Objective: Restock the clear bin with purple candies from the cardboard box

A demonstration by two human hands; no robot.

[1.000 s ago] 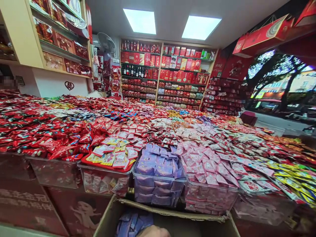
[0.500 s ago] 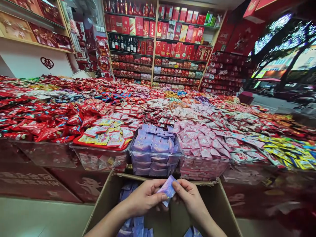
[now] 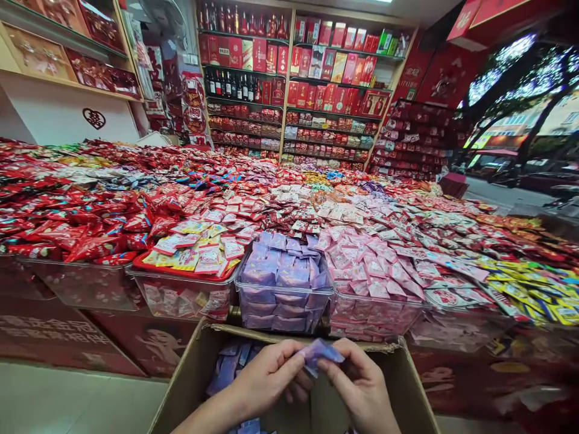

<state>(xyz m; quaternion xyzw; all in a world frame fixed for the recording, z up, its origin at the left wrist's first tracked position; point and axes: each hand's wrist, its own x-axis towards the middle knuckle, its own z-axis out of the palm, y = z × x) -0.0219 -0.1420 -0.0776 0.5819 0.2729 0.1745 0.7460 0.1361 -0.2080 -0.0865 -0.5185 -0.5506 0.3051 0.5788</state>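
Note:
Between my two hands is a small purple candy packet (image 3: pixel 320 354), held over an open cardboard box (image 3: pixel 181 383). My left hand (image 3: pixel 275 374) pinches its left end, thumb on top. My right hand (image 3: pixel 357 377) grips the right end between thumb and fingers. Inside the box, more purple packets (image 3: pixel 224 371) lie along the left side, partly hidden by my left forearm. Just beyond the box stands a clear plastic bin (image 3: pixel 284 292) filled with stacked purple packets (image 3: pixel 280 259).
Pink packets (image 3: pixel 371 265) fill the bin to the right. Yellow and red packets (image 3: pixel 199 250) heap on the left bin, beside a pile of red packets (image 3: pixel 90 235). Shelves (image 3: pixel 284 108) with bottles and red boxes stand behind the wide candy display.
The packet has turned from slanting upright to lying more level between my fingers. My right hand has shifted slightly to the right and lower. The view has moved a little.

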